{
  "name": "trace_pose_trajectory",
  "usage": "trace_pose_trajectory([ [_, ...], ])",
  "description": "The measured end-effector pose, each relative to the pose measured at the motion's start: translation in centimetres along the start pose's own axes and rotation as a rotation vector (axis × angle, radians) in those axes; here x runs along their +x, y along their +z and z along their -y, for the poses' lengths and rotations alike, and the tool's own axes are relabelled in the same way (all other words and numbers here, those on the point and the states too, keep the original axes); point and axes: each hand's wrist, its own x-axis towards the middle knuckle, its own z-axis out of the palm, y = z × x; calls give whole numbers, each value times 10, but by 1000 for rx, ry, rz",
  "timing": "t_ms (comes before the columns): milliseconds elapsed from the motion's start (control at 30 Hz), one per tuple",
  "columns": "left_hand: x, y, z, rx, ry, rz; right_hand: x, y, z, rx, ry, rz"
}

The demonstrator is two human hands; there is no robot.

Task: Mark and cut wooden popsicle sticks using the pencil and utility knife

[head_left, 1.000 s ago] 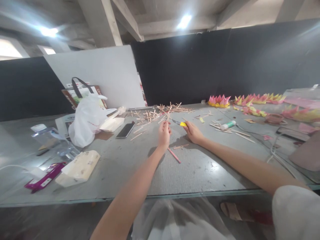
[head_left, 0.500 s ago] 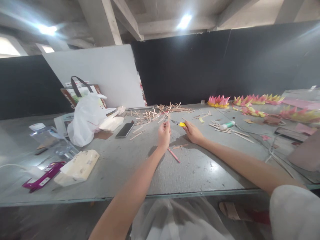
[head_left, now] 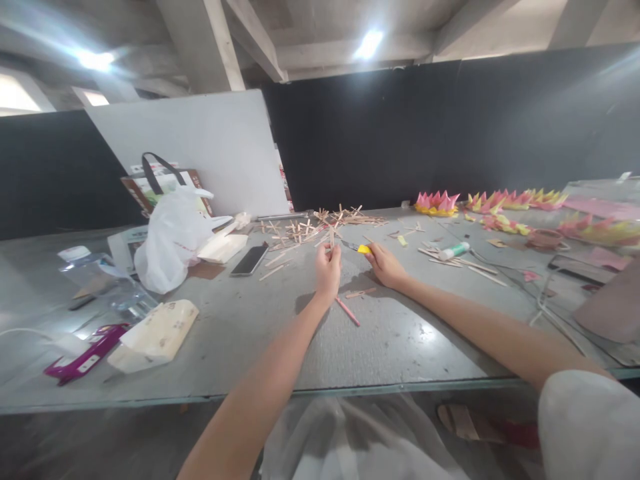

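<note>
My left hand is closed around a flat wooden stick that points up and away from me. In my right hand is a yellow utility knife, its blade pointing left toward the stick. A small gap seems to lie between blade and stick. Below the hands, a red pencil and a loose wooden piece lie on the grey table. Beyond the hands spreads a pile of wooden sticks, several of them joined into crosses.
Left stand a white plastic bag, a phone, a clear bottle, a tissue pack and a purple power strip. Right lie a glue stick, a cable and pink-and-yellow paper flowers.
The stick in my left hand has shifted slightly left and its angle has changed. My right hand with the knife has hardly moved.
</note>
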Motion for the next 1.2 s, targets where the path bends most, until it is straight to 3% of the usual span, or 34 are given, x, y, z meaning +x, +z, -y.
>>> trace_pose_trajectory([
  [300,2,0,2,37,-7,-46,0,-2,2,1,0,6],
  [733,-3,-4,6,223,43,86,0,-2,3,-28,0,4],
  [1000,3,-1,13,69,-97,12,0,-1,1,-33,8,-2],
  [1200,4,-4,14,213,1,2,1,-2,2,-26,6,4],
])
